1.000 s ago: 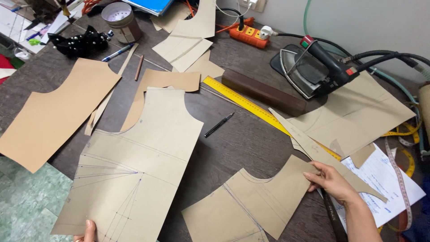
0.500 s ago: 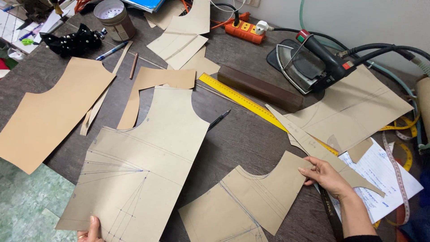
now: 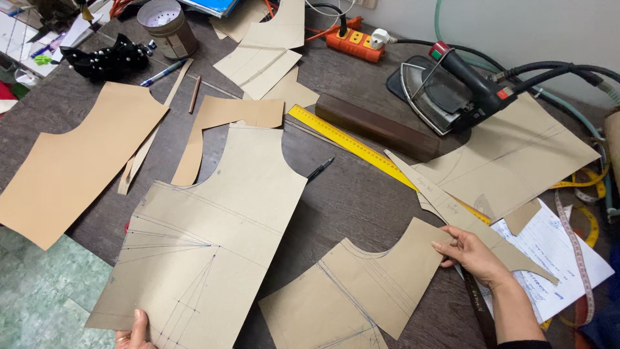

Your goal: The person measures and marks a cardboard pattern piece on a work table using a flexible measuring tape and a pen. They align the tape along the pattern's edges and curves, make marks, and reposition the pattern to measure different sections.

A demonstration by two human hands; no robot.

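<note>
Head view: a dark table (image 3: 361,194) covered with tan paper pattern pieces.
Left hand: the left hand (image 3: 137,333) shows only at the near edge of the table, fingers closed on the bottom edge of the large pattern piece (image 3: 206,232); how firm the pinch is I cannot tell.
Right hand: the right hand (image 3: 470,253) is closed on the right edge of the small pattern piece (image 3: 368,284), thumb beneath and fingers on top.
Where the pieces lie: both lie flat near the near edge of the table, the large one to the left, the small one to the right, close together but apart.
Risk, tearing: each sheet is held at one edge only, so a quick lift or drag could crease or rip it.
Risk, snagging: the black pen (image 3: 320,169) lies just beside the large piece's right shoulder; sliding the sheet that way could roll it or catch the edge.
Risk, mixing: the long thin paper strip (image 3: 445,203) and the white notes (image 3: 549,258) lie right by the right hand and could be dragged along.
Around: a yellow ruler (image 3: 361,150) runs slantwise mid-table beside a dark wooden block (image 3: 381,126); an iron (image 3: 452,90) sits towards the far right corner, well apart from both hands.
Far edge: an orange power strip (image 3: 354,44) and a tin can (image 3: 169,27).
Left edge: another tan cutout (image 3: 71,161) lies separate.
</note>
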